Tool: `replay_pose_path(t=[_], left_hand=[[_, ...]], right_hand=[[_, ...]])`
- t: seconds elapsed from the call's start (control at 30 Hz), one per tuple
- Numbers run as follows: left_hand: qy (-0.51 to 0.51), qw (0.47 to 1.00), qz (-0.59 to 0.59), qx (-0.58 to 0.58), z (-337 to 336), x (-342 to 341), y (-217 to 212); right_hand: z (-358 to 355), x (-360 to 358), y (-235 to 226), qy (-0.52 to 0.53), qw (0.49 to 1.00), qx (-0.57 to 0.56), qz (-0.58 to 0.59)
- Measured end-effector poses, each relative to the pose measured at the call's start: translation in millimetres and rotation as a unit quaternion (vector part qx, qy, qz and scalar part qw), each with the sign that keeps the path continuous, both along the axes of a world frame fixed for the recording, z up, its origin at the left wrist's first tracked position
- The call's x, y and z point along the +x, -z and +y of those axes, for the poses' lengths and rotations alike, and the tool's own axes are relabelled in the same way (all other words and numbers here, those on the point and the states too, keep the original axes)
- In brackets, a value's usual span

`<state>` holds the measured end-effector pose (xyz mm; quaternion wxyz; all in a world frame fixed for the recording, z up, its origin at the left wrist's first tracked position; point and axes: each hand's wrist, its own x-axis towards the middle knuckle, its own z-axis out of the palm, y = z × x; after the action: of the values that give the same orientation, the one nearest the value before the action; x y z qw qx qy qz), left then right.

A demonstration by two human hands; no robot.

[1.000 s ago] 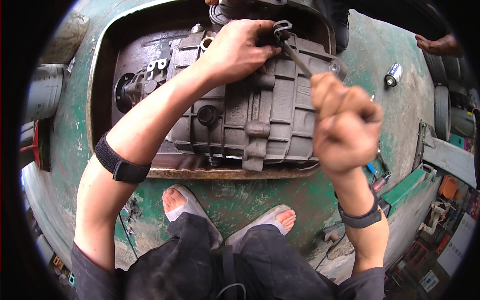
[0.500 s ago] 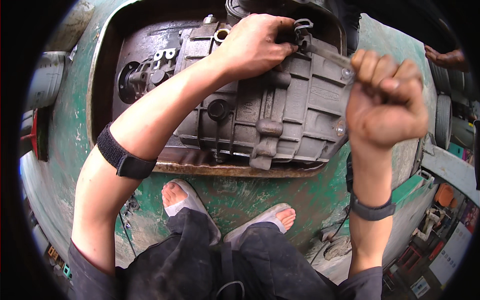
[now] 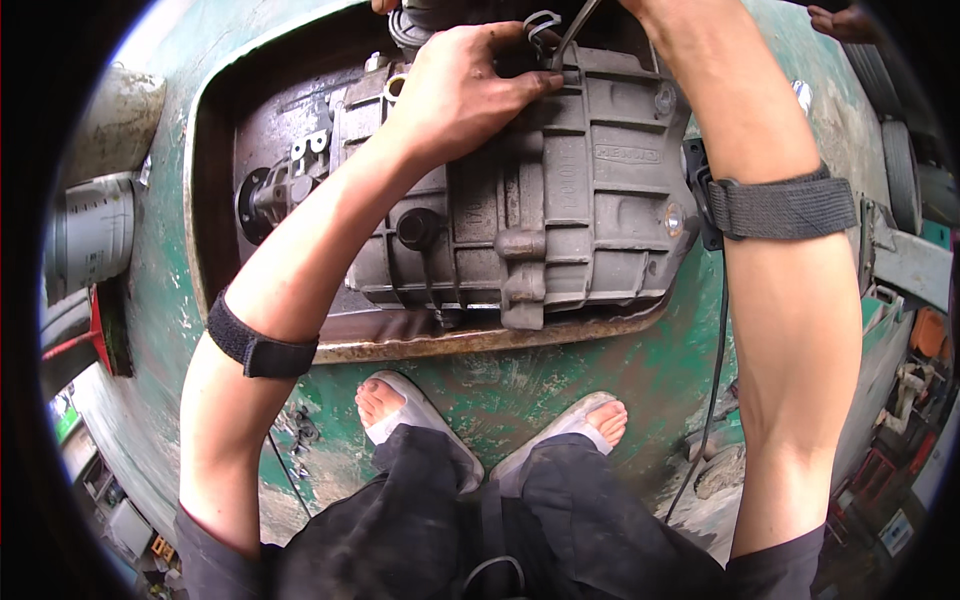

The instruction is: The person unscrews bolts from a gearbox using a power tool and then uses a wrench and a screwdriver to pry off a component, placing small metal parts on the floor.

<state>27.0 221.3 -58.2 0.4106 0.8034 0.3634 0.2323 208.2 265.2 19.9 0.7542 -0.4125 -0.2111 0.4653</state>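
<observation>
A grey ribbed gearbox (image 3: 570, 190) lies in a brown-rimmed metal tray (image 3: 430, 345). My left hand (image 3: 460, 90) reaches over its far side, with thumb and fingers closed around the lower end of a metal wrench (image 3: 577, 32). A wire-like loop (image 3: 541, 20) stands beside those fingertips. The wrench rises toward the top edge, where my right hand (image 3: 645, 6) is mostly cut off and its fingers are out of sight. My right forearm stretches across the right side of the gearbox.
Another person's hand (image 3: 842, 22) shows at the upper right. Tyres (image 3: 900, 165) stand along the right, and a grey bucket (image 3: 95, 228) at the left. The tray rests on a worn green surface, with my sandalled feet (image 3: 405, 415) near it. A black cable (image 3: 712, 380) hangs beside my right arm.
My right hand has swung away from me to the top edge, turning the wrench from pointing right to pointing up. The left hand stays at its lower end.
</observation>
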Motion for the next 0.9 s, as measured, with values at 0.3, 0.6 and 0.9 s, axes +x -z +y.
replay_pose_path(t=[0.3,0.6,0.9], left_hand=[[-0.058,0.998,-0.017,0.003,-4.8,8.8,-6.0],[-0.031,0.996,-0.067,0.048,-4.7,4.8,0.5],[-0.056,0.992,-0.026,0.111,-3.3,5.2,8.1]], right_hand=[[-9.9,-34.6,24.2,0.035,0.988,-0.152,-0.01],[-16.3,-44.2,20.9,0.113,0.939,-0.325,0.0],[-21.8,-46.3,20.0,0.167,0.956,-0.235,0.058]])
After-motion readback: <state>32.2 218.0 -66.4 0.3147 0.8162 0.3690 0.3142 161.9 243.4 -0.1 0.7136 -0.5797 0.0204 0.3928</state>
